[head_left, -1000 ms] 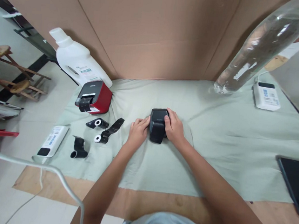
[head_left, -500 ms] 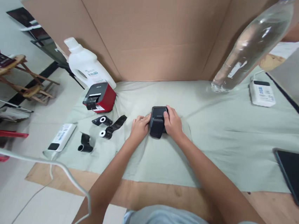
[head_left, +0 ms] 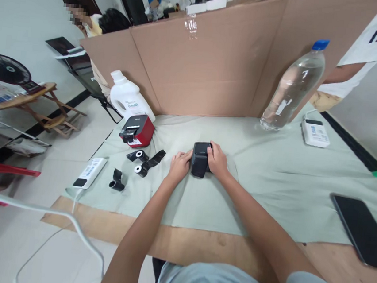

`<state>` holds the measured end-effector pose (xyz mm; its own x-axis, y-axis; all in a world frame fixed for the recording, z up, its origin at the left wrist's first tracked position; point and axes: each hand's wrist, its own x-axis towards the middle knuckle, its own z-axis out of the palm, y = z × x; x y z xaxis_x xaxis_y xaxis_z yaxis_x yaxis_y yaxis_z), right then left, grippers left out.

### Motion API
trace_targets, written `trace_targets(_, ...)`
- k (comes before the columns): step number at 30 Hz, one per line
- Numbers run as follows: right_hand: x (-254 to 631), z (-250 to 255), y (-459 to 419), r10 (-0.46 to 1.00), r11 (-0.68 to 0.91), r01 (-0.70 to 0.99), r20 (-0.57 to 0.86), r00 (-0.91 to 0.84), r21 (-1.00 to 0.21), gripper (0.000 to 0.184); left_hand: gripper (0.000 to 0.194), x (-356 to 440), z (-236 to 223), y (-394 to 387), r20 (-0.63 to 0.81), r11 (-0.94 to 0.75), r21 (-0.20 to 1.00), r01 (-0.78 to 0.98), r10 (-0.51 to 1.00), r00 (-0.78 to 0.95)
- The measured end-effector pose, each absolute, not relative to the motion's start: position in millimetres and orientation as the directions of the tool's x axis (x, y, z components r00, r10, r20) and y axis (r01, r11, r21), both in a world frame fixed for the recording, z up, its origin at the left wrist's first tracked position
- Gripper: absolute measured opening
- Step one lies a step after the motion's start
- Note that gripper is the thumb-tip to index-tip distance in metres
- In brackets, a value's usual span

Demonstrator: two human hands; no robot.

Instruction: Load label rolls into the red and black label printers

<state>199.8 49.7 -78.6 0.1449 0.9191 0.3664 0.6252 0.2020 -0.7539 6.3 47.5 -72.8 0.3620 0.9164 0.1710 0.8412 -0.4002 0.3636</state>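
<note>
A small black box-shaped device (head_left: 200, 160) rests on the green cloth (head_left: 272, 167) in the middle of the table. On its right side, my right hand (head_left: 218, 161) is closed, thumb on top and fingers round the far edge. My left hand (head_left: 180, 165) presses its fingers against the left side, steadying the device between both hands. To the left lie several short rolls of black film, among them one with a white core (head_left: 140, 170) and one standing apart (head_left: 117, 183). Behind them is a red and black label printer (head_left: 139, 130) with a black strip at its front.
A white jug (head_left: 131, 98) and a water bottle (head_left: 293, 89) stand before a cardboard screen (head_left: 208, 72). White power strips lie left (head_left: 90, 172) and right (head_left: 315, 133). A phone (head_left: 363, 229) is near the right edge. A white cable (head_left: 58, 212) crosses the lower left. Other people are beyond the screen.
The camera view has tilted up, showing more of the room above the cardboard. Both hands stay on the black device, which has barely moved on the cloth.
</note>
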Motion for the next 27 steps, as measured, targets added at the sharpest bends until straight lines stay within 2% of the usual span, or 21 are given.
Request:
trace_targets(11,203.2,-87.0,52.1,0.926,0.168,0.556,0.323,0.193,-0.814,0.065,0.062,6.5,-76.3,47.5,0.173,-0.381,0.424,0.821,0.925,0.339)
trace_targets(19,204.1,-88.7,52.6,0.919,0.180,0.508,0.327,0.218,-0.843,0.065,0.055,4.1,-78.2,48.8,0.140,-0.300,0.601,0.741,0.952,0.271)
trace_targets(24,206.3,-90.2,53.3,0.921,0.179,0.514,0.327,0.212,-0.839,0.065,0.062,-1.2,-83.2,50.9,0.174,-0.278,0.771,0.573,0.958,0.229)
trace_targets(27,206.3,-87.9,52.3,0.928,0.167,0.507,0.309,0.210,-0.846,0.065,0.062,-2.9,-83.4,51.3,0.199,-0.287,0.821,0.494,0.954,0.223)
